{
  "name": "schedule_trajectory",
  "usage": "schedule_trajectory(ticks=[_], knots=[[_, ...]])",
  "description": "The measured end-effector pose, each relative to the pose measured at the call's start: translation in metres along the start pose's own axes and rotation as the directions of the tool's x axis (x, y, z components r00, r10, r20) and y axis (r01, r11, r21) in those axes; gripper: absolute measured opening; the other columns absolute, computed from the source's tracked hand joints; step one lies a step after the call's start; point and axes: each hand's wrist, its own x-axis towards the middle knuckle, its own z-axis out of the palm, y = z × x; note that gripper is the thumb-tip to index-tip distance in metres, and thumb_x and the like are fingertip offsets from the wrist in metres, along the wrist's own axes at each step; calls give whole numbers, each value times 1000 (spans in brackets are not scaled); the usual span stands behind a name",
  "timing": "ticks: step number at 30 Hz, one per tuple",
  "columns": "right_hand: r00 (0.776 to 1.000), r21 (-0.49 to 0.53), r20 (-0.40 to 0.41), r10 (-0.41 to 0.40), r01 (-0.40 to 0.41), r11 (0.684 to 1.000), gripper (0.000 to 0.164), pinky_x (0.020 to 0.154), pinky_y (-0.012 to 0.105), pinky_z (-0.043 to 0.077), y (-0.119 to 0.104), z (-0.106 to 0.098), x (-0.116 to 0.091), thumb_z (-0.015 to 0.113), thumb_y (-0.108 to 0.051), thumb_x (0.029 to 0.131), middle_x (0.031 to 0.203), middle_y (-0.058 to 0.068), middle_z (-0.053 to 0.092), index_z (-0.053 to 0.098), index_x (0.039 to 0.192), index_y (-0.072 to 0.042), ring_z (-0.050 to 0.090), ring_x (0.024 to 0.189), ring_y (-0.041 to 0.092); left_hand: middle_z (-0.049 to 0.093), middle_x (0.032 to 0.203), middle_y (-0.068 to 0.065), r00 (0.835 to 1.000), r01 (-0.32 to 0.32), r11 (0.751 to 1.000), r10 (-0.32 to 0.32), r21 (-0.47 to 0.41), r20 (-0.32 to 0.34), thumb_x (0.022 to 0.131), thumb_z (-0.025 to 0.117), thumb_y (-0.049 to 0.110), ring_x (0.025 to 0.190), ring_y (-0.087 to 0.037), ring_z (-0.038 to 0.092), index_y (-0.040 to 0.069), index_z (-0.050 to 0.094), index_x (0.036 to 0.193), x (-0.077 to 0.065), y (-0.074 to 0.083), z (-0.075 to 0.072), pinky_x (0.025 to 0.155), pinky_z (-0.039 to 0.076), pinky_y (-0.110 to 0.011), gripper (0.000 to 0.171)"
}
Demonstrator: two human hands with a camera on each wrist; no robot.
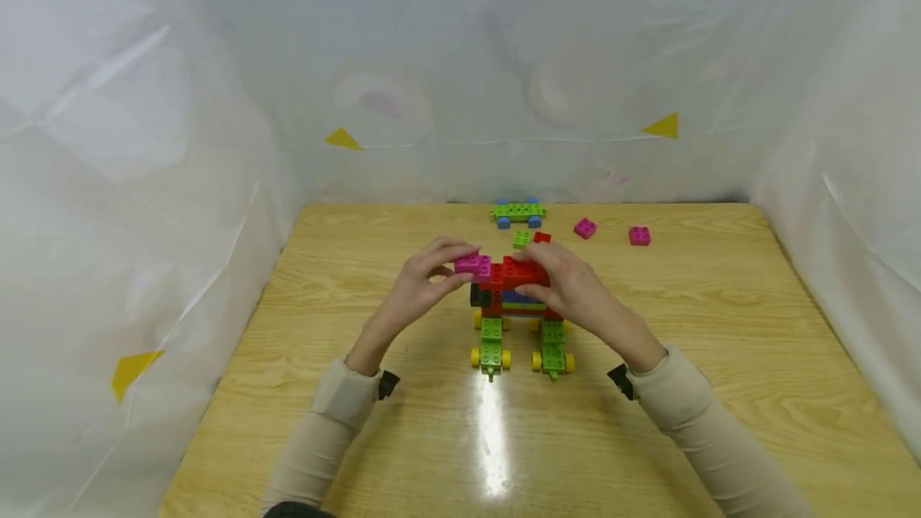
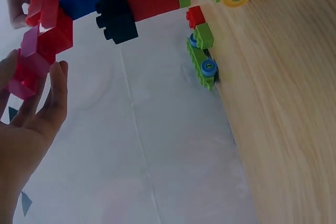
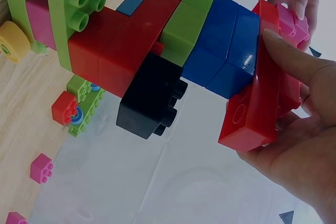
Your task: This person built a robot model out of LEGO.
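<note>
A tall build of toy building bricks stands on green wheeled bases with yellow wheels. In the right wrist view, its body shows red, green and blue bricks, plus a black brick jutting from the side. Across the top lie red bricks. My right hand grips these at their right end, thumb along the near side. At the top left, my left hand pinches pink bricks between thumb and fingers. The pink bricks meet the left end of the red ones; whether they are joined is unclear.
Behind the build, a green wheeled base with blue wheels stands near the table's back edge. A loose green brick and red brick lie before it. Two loose pink bricks are farther right. White sheeting surrounds the table.
</note>
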Motion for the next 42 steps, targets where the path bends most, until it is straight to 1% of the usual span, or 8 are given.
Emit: schedule_trajectory(ticks=[7, 12, 16, 23, 30, 34, 38, 42], knots=[[1000, 6, 0, -4, 4, 1000, 40, 77, 41, 51, 0, -1, 1, 81, -12, 78, 103, 8, 65, 60, 111, -5, 59, 90, 24, 55, 122, -21, 997, 55, 997, -58, -59, -51, 90, 62, -7, 99, -25, 58, -7, 58, 126, 0, 19, 3, 75, 54, -48, 37], [1000, 4, 7, 0, 0, 1000, 39, 78, 41, 52, -1, 0, 1, 80, -13, 79, 103, 9, 65, 60, 111, -5, 59, 90, 24, 54, 122, -21, 998, 37, 993, -42, -110, -43, 90, 60, -8, 94, -20, 58, -8, 58, 125, 1, 30, 0, 74, 55, -37, 34], [1000, 7, 6, -1, 1, 1000, 40, 79, 41, 52, -2, -1, 1, 81, -12, 78, 104, 9, 65, 60, 111, -5, 59, 91, 24, 53, 122, -21, 998, 46, 983, -54, -176, -40, 90, 59, -9, 92, -17, 59, -11, 58, 124, -1, 25, 1, 75, 53, -27, 34], [1000, 9, 3, 6, -6, 1000, 41, 82, 43, 51, -4, -2, -1, 80, -12, 79, 108, 10, 66, 60, 114, -4, 60, 97, 26, 53, 125, -17, 995, 63, 976, -76, -208, -58, 90, 60, -9, 94, -19, 59, -6, 59, 127, -4, 0, 8, 76, 53, -24, 38], [1000, 4, -1, 9, -9, 1000, 42, 83, 44, 51, -5, -1, -3, 80, -11, 78, 108, 10, 66, 60, 114, -4, 60, 97, 26, 55, 124, -14, 997, -5, 982, -10, -189, -77, 91, 63, -4, 100, -21, 58, -4, 60, 126, -5, -4, 10, 77, 54, -28, 36], [1000, 6, -1, 11, -11, 1000, 42, 83, 44, 51, -6, -2, -3, 80, -11, 78, 108, 10, 66, 60, 115, -4, 59, 98, 27, 55, 124, -12, 997, -24, 982, 9, -188, -83, 91, 63, 0, 103, -22, 58, -3, 61, 127, -6, -5, 11, 78, 55, -39, 35], [1000, 5, 0, 16, -16, 1000, 42, 83, 44, 51, -6, -2, -4, 80, -10, 78, 108, 10, 66, 61, 114, -4, 59, 97, 26, 54, 126, -12, 997, 7, 978, -22, -210, -71, 91, 63, -1, 106, -22, 57, -6, 59, 127, -7, -4, 12, 80, 54, -45, 37], [1000, 6, 5, 20, -20, 1000, 41, 83, 44, 51, -6, -2, -5, 80, -12, 79, 108, 9, 66, 60, 114, -5, 59, 98, 26, 53, 126, -13, 994, 61, 971, -81, -230, -76, 90, 63, -5, 107, -20, 56, -7, 57, 128, -9, 0, 14, 85, 53, -38, 38]])
